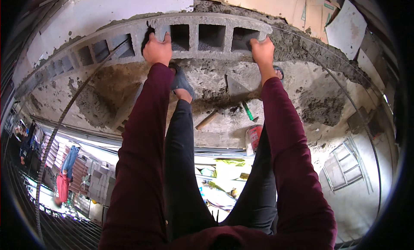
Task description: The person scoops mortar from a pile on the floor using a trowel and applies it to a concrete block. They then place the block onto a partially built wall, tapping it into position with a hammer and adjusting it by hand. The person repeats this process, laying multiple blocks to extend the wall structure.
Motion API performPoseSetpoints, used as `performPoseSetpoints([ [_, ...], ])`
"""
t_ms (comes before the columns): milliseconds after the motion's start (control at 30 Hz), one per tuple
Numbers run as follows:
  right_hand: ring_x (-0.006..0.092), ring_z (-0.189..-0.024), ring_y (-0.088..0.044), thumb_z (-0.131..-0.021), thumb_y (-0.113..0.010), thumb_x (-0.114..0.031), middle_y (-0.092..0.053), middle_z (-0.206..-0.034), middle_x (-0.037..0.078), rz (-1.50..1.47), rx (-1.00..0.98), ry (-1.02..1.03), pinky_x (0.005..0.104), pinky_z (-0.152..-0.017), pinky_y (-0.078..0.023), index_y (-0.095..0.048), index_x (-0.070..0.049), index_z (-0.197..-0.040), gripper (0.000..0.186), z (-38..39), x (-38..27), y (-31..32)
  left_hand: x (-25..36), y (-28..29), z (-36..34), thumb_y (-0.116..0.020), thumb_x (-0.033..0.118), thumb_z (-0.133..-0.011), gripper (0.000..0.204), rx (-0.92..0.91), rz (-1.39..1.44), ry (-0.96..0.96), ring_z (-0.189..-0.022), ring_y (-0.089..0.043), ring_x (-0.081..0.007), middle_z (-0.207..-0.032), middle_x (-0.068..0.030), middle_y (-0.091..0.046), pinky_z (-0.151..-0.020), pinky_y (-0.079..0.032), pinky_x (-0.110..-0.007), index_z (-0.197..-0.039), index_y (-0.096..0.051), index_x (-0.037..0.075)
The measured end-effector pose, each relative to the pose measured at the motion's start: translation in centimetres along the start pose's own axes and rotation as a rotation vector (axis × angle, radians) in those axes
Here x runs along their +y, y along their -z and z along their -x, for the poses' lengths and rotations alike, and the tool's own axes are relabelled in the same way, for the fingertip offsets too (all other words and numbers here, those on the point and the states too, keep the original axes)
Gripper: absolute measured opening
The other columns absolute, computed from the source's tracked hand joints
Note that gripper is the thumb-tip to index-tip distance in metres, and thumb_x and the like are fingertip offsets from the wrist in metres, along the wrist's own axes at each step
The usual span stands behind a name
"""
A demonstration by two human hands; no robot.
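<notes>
A grey hollow concrete block [193, 38] lies in front of me with its open cells showing, at the right end of a row of like blocks [89, 55]. My left hand [157, 50] grips it, fingers hooked into a cell and thumb over a web. At the block's right end, my right hand [262, 50] is closed on the edge, its fingers partly hidden inside the last cell. Rough wet mortar [297, 47] runs on to the right of the block. A thin string [319, 45] stretches along the far side of this bed.
Steel bars rise at left [72, 99] and right [345, 92]. Around my feet are a flat triangular blade [236, 89], a wooden handle [207, 120], a green handle [247, 111] and a red container [254, 137]. A mortar heap [323, 107] lies right; a person [63, 185] stands far off.
</notes>
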State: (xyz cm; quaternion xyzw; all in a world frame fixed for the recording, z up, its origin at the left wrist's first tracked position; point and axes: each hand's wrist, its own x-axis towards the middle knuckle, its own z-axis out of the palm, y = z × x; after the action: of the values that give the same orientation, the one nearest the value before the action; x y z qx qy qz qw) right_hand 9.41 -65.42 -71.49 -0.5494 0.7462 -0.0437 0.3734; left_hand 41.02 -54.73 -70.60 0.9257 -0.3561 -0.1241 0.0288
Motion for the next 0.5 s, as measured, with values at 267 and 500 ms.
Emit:
performPoseSetpoints([
  [267,0.0450,-0.100,-0.060,-0.070,-0.063,-0.033,-0.062,-0.101,0.034,0.067,-0.064,-0.037,0.0449,-0.088,-0.048,-0.054,0.011,-0.117,0.065,0.6,-0.7,0.9,0.4,0.7,-0.1,-0.066,0.049,-0.077,0.058,-0.046,-0.031,0.015,-0.076,-0.066,-0.0394,-0.079,-0.0216,-0.068,-0.072,-0.051,-0.048,-0.103,-0.064,-0.002],
  [500,0.0453,-0.092,-0.062,-0.073,-0.062,-0.038,-0.064,-0.093,0.031,0.138,0.034,-0.004,0.0467,-0.085,-0.049,-0.062,0.007,-0.105,0.055,1.3,0.1,0.0,0.1,0.1,-0.3,-0.066,0.046,-0.078,0.048,0.029,-0.002,-0.006,-0.070,-0.066,-0.0378,-0.074,-0.0190,-0.068,-0.066,-0.052,-0.047,-0.093,-0.064,0.001],
])
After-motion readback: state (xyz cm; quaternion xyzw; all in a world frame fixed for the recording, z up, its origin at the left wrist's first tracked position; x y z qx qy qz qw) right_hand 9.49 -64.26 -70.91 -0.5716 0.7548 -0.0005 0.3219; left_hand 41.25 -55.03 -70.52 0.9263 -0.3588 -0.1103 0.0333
